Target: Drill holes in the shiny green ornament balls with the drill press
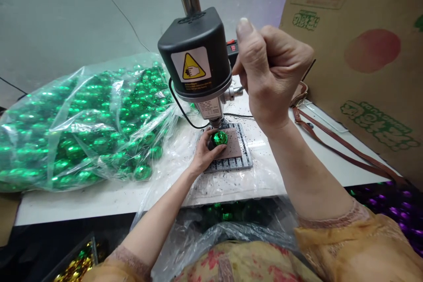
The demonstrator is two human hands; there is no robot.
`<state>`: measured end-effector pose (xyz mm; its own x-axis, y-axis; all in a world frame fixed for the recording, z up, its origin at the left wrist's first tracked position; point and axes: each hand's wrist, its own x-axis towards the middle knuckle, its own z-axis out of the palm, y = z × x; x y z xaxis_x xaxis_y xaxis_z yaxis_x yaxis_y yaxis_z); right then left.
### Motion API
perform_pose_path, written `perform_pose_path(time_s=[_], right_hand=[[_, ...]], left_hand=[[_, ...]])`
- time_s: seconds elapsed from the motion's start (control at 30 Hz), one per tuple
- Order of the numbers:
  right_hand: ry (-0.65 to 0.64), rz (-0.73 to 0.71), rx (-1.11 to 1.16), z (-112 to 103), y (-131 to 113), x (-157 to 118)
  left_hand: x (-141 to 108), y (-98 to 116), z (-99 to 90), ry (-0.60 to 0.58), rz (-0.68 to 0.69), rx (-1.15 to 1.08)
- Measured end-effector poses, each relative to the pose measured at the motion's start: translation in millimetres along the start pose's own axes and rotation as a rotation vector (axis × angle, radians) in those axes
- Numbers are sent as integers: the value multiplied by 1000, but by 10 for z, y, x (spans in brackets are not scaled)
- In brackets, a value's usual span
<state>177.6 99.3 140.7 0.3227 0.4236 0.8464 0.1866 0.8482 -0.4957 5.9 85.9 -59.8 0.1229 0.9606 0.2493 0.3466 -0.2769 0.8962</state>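
Note:
A shiny green faceted ball [220, 138] sits on the slotted base plate [246, 161] of a small black drill press [194, 53], under its chuck. The thumb and fingers of my left hand [205, 152] are closed around that ball. My right hand [269, 68] is raised at the right of the press head, with its fingers curled and the thumb up. What it grips, perhaps the press's lever, is hidden behind the fingers. Dark shavings lie over the plate and the pinkish pad [233, 143] on it.
A large clear bag of green balls [86, 123] covers the left of the white table [82, 202]. At the right stand a cardboard box [360, 53] and a brown strap [346, 145]. Purple balls [390, 205] and gold ones [77, 269] lie below the table's edge.

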Motion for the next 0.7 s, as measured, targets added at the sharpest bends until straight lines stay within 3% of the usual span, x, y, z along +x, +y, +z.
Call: perform_pose_path(time_s=[0.4,0.7], right_hand=[[56,-17,0,-12,-41,-146],[67,-185,38,-127,64,-401]], left_hand=[[-55,84,60,-19,-43,-2],[-61,96,87,3,-15,-32]])
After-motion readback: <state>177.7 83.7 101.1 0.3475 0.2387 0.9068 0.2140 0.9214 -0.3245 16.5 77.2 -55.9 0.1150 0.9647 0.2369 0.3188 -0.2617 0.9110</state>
